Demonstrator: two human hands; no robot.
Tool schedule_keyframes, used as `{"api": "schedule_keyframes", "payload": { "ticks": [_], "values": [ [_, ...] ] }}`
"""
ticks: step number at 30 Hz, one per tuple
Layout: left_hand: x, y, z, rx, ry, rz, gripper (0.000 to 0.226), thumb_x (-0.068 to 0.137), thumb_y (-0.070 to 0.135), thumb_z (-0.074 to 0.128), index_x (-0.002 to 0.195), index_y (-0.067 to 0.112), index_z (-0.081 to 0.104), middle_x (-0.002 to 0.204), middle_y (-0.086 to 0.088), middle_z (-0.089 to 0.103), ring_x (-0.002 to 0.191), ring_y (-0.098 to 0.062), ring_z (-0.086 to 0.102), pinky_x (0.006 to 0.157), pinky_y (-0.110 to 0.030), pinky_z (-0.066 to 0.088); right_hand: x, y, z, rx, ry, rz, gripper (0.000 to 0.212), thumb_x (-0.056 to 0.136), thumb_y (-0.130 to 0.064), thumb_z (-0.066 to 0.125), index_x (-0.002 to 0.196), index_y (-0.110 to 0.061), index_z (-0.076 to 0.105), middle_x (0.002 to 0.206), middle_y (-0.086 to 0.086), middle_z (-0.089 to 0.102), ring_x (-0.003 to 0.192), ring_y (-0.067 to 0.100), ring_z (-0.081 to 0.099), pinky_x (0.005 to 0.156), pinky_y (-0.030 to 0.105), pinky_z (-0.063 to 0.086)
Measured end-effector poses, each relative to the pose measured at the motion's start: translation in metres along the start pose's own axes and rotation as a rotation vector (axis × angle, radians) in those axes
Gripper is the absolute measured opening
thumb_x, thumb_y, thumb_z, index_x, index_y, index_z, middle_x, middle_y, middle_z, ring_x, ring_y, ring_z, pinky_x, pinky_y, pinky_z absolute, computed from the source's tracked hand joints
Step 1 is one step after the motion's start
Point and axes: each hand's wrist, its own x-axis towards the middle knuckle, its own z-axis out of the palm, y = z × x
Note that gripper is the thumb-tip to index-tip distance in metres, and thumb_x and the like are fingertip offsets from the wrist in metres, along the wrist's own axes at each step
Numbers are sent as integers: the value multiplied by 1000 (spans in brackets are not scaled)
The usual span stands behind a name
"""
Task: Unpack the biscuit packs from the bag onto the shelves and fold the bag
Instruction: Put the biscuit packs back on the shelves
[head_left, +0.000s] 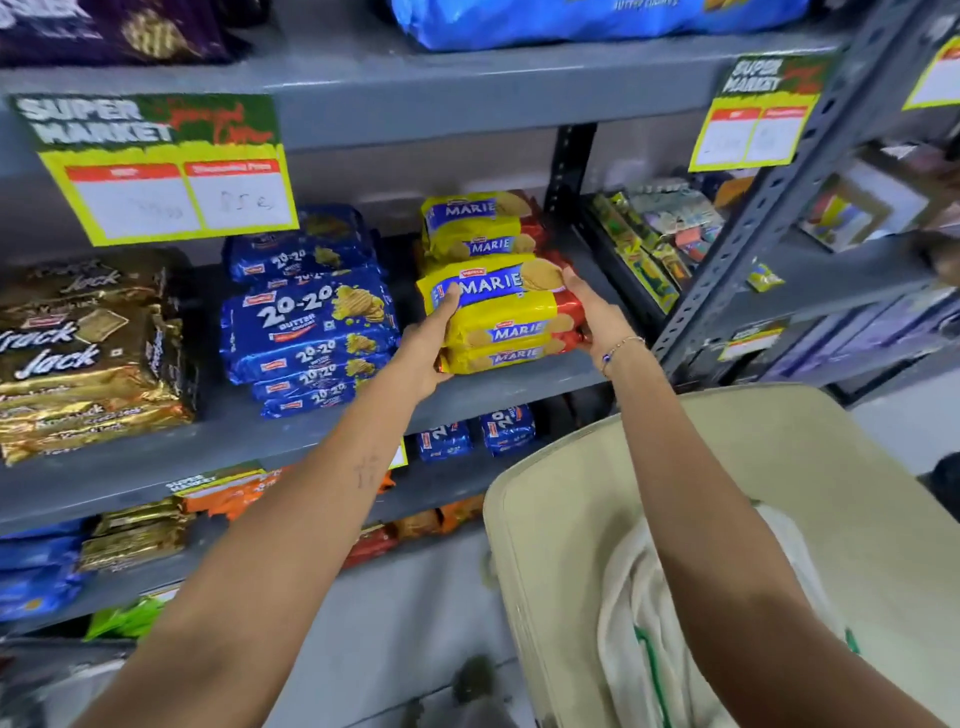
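A stack of yellow Marie biscuit packs (506, 322) rests at the front of the grey middle shelf (493, 395). My left hand (428, 348) grips its left end, thumb on the top pack. On its right end my right hand (589, 312) is pressed, a bracelet at the wrist. More Marie packs (478, 226) stand stacked behind. The cream cloth bag (670, 639) with green print lies on a beige surface (857, 493) at lower right, under my right forearm.
Blue 20-20 packs (306, 332) sit left of the Marie stack, gold Krack Jack packs (88, 358) farther left. A perforated steel upright (753, 218) stands at right. Price cards (161, 166) hang from the shelf above. Lower shelves hold more packs.
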Motion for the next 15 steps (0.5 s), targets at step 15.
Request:
{"api": "schedule_keyframes", "payload": {
  "ticks": [15],
  "values": [
    [26,-12,17,16,225,82,75,88,67,35,139,12,37,138,-11,52,122,-27,54,101,-44,46,22,0,3,-176,32,-3,90,69,-84,41,116,-9,59,90,0,71,78,14,64,67,25,55]
  ]
}}
